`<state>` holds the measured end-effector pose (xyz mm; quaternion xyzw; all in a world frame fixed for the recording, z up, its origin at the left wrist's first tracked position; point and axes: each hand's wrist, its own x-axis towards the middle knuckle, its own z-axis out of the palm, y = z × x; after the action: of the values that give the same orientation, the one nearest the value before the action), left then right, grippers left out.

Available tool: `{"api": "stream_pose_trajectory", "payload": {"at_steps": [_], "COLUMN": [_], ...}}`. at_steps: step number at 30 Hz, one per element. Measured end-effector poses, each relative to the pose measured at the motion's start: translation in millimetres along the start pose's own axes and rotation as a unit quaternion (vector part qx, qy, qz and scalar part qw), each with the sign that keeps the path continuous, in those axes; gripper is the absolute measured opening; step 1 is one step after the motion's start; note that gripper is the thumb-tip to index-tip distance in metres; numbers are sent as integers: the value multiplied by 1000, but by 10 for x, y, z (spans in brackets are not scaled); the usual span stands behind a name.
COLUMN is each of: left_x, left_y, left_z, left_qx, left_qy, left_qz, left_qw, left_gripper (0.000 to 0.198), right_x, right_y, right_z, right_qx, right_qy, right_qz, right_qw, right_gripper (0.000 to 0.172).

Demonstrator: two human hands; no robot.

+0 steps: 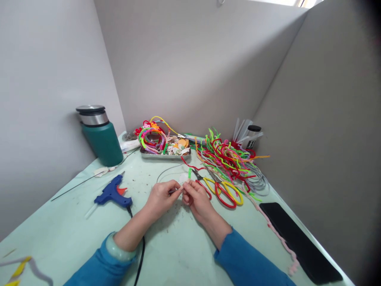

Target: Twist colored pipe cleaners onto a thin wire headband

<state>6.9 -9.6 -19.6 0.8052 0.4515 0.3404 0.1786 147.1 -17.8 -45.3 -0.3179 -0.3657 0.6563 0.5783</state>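
My left hand [163,198] and my right hand [199,201] meet over the middle of the table, both closed in a pinch with the fingertips almost touching. A thin grey wire [166,171] arcs up from behind my left fingers. Just above my right fingertips a short bright green pipe cleaner piece [189,173] sticks up. Something small and pale lies between the fingertips, mostly hidden. Close to my right hand are red-handled scissors [225,195] and yellow-handled scissors [235,193], lying partly over one another.
On the left are a blue glue gun [113,193] with a black cord and a green bottle [102,143]. Behind stands a metal tray [165,156] holding pipe cleaner rings and cut-outs. Tangled pipe cleaners [226,159] and a black phone [297,242] are at right.
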Motion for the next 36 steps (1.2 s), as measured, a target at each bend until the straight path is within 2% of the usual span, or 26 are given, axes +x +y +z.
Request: {"api": "stream_pose_trajectory", "payload": {"at_steps": [8,17,23,31,36], "left_x": [-16,-15,-8,-1,0], "left_y": [6,48,48,42,16], "left_z": [4,-31,-26,-17,4], "left_qx": [-16,-56,-68,-86,-58], "left_qy": [1,-34,-14,-26,-30], "left_qz": [-15,-8,-9,-28,-26], "left_qw": [1000,998,998,996,997], "left_gripper": [23,24,25,25,25], "right_x": [1,16,21,14,10], "right_y": [-5,-12,9,4,-5], "right_z": [1,-8,-13,-12,-1], "right_qx": [16,44,29,28,32], "right_qy": [-1,3,0,-3,-10], "right_qz": [-1,3,-2,-2,-6], "right_qw": [1000,999,1000,1000,999], "right_gripper": [22,21,22,21,20]}}
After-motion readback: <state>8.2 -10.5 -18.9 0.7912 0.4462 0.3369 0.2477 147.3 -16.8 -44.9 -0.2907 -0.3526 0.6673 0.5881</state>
